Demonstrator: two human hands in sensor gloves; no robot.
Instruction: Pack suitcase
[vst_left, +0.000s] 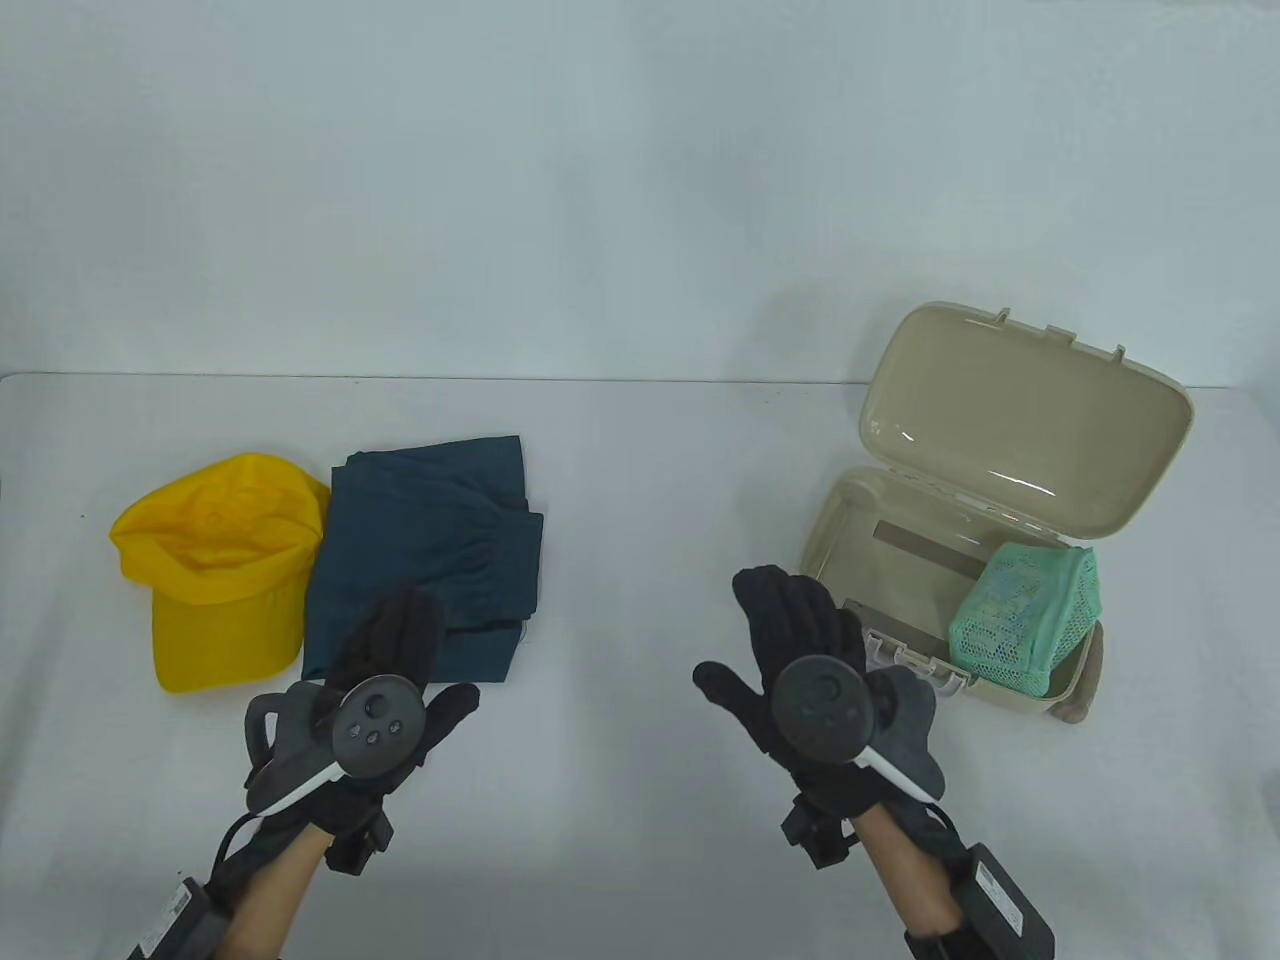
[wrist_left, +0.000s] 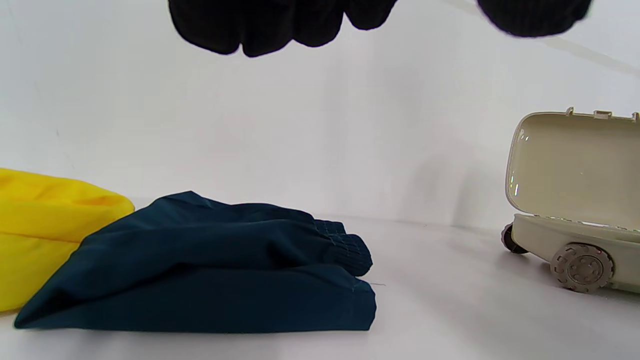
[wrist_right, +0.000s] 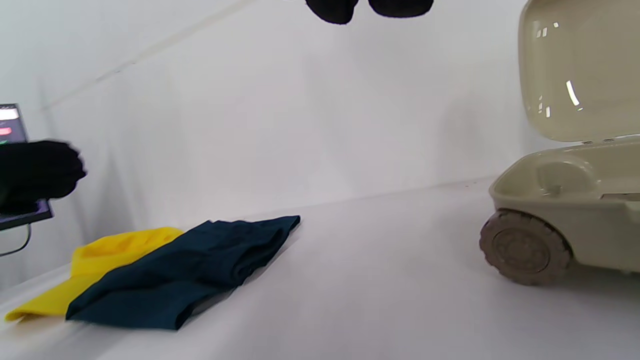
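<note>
The suitcase (vst_left: 1000, 520) stands at the right of the table (vst_left: 640, 480), lid raised and leaning back so the tray is open from above; a green mesh pouch (vst_left: 1030, 620) already sits in its near right corner, leaving the rest of the tray free for flat items. Still to be packed, by judgement: the folded dark blue garment (vst_left: 430, 560) and the yellow cap (vst_left: 215, 570), lying side by side and touching at the left of the table (the garment's edge appears to overlap the cap). The left hand (vst_left: 375, 690) hovers above the near edge of the garment, fingers (wrist_left: 255, 25) extended and holding nothing; it is placed, likely, to take the garment next. The right hand (vst_left: 800, 660) hovers just beside the suitcase's near left corner, open and empty, palm down; it touches neither case nor pouch.
</note>
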